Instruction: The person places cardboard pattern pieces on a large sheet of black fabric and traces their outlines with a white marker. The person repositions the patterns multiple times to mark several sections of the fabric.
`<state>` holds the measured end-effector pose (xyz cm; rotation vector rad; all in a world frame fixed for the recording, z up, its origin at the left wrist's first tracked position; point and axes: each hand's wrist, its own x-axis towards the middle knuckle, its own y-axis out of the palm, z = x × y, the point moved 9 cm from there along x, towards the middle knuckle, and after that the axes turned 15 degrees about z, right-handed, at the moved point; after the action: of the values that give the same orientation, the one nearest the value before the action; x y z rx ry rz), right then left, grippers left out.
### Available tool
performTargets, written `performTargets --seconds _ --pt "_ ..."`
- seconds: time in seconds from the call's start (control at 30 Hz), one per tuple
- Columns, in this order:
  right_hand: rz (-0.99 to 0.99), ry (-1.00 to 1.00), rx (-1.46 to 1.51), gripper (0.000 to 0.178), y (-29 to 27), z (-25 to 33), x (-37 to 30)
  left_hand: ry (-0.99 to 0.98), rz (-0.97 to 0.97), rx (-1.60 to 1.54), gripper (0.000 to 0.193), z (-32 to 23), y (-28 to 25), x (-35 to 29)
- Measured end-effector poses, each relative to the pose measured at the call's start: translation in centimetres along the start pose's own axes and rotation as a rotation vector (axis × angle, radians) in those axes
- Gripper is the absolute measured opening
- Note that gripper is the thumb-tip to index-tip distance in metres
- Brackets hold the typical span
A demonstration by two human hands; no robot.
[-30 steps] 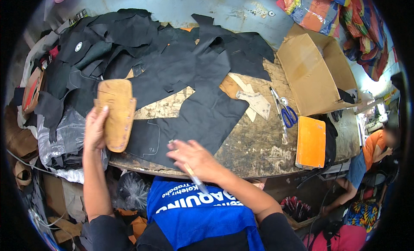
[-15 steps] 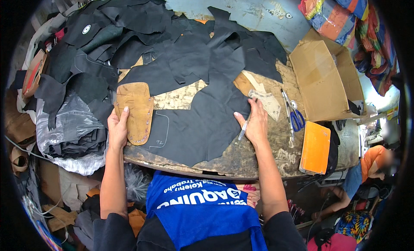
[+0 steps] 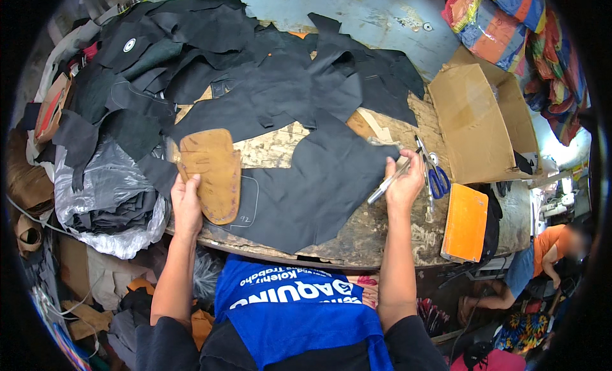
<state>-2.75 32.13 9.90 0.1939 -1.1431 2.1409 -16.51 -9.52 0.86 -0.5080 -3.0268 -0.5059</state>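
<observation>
A tan, rounded pattern piece [image 3: 213, 179] with small marks along its edge is gripped at its left side by my left hand [image 3: 186, 204], thumb on top. It lies over or just above a black leather sheet [image 3: 325, 186], beside a pale traced outline. My right hand [image 3: 407, 181] is closed at the sheet's right corner, with a slim silver-and-clear pen [image 3: 385, 185] between its fingers. The thumb and fingertips appear to pinch the leather corner too. Right of that hand, blue-handled scissors [image 3: 438, 179] rest on the worn wooden board [image 3: 408, 230].
Black leather pieces [image 3: 191, 33] heap across the back and left. A clear plastic bag [image 3: 115, 211] of dark scraps sits at the left. On the right are an open cardboard box [image 3: 475, 122] and an orange notebook [image 3: 465, 221]; beyond, a person in orange [image 3: 551, 250] bends over.
The pattern piece has shifted right and slightly nearer me with my left hand. My right hand has moved right and turned, and the leather's right corner has moved right with it.
</observation>
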Motion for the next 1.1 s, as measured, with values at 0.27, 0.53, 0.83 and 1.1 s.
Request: performTargets --seconds 0.27,0.53,0.83,1.1 --pt "0.69 -0.044 0.869 0.045 6.7 7.9 -8.1 -0.092 0.629 0.505 0.032 0.1 15.2 -4.5" --pt "0.439 0.143 0.846 0.041 7.8 0.7 -5.4 0.108 0.046 1.199 0.042 -4.1 5.7 -4.2" --pt "0.462 0.072 0.632 0.039 10.1 2.0 -6.3 0.141 -0.233 1.044 0.013 -5.8 2.1 -7.2" --pt "0.472 0.056 0.301 0.041 9.5 3.6 -5.4 0.142 0.184 1.166 0.027 -2.6 10.9 -6.6"
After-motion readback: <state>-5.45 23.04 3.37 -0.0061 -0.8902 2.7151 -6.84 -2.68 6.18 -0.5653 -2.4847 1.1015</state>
